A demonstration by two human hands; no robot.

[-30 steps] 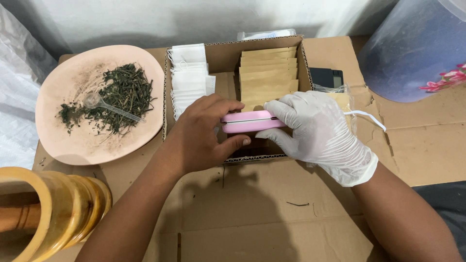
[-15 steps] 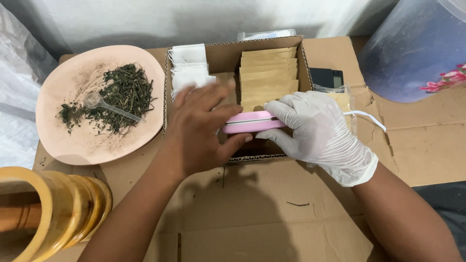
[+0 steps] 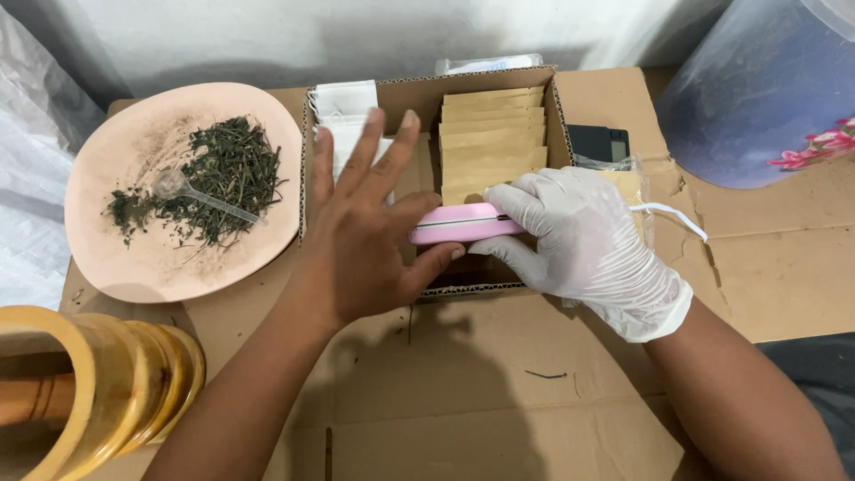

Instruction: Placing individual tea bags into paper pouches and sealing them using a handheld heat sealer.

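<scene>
Over the open box [image 3: 552,107], the gloved right hand [image 3: 583,240] grips the right end of a pink sealer [image 3: 463,223], fingers wrapped over its top; the hand hides that end, so the full length of the sealer cannot be read. A white cord [image 3: 672,214] runs from under the glove toward the right. The bare left hand [image 3: 370,232] is spread flat, fingers apart and pointing away, thumb just below the left end of the sealer; it covers most of the white bags [image 3: 343,111] stacked in the left compartment. Whatever may lie between the sealer halves is not visible. Tan pouches [image 3: 490,134] fill the right compartment, behind the sealer. Left of the box, a pink plate [image 3: 107,258] carries dried herbs [image 3: 227,174] and a clear scoop [image 3: 191,191]. A wooden mortar [image 3: 89,392] is cut off at the lower left edge. A blue tub [image 3: 757,98] is cut off at the upper right. Bare cardboard [image 3: 499,392] lies open toward the person.
</scene>
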